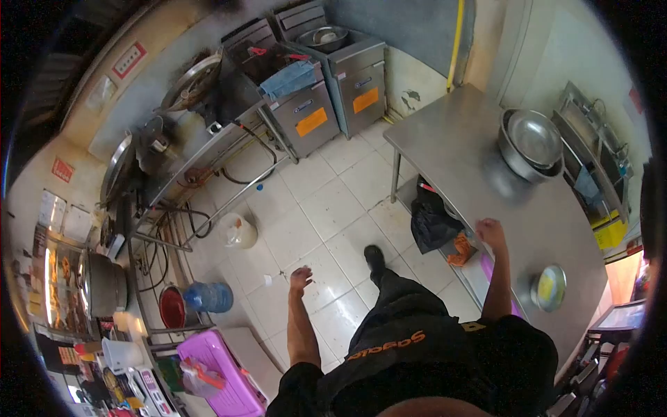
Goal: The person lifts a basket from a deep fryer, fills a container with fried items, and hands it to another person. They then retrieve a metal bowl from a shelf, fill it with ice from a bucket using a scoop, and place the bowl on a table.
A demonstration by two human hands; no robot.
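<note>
My left hand (300, 278) hangs over the tiled floor, its fingers loosely bent and slightly apart, with nothing in it. By the edge of the steel table (445, 132), my right hand (491, 233) is raised with its fingers curled in; no object shows in it. Closest to the right arm on the tabletop is a small metal bowl (549, 287) with something yellow inside. Farther along the same table sit stacked large metal bowls (533, 142). A black plastic bag (432, 221) and an orange cloth-like item (460, 250) are below the table edge.
Two fryers (302, 115) stand at the back. Along the left runs a stove bench with pans (191, 83) and hoses beneath. A white bucket (237, 231), a blue water jug (210, 297) and a purple-lidded cooler (226, 375) are on the left. A sink (590, 146) is at right.
</note>
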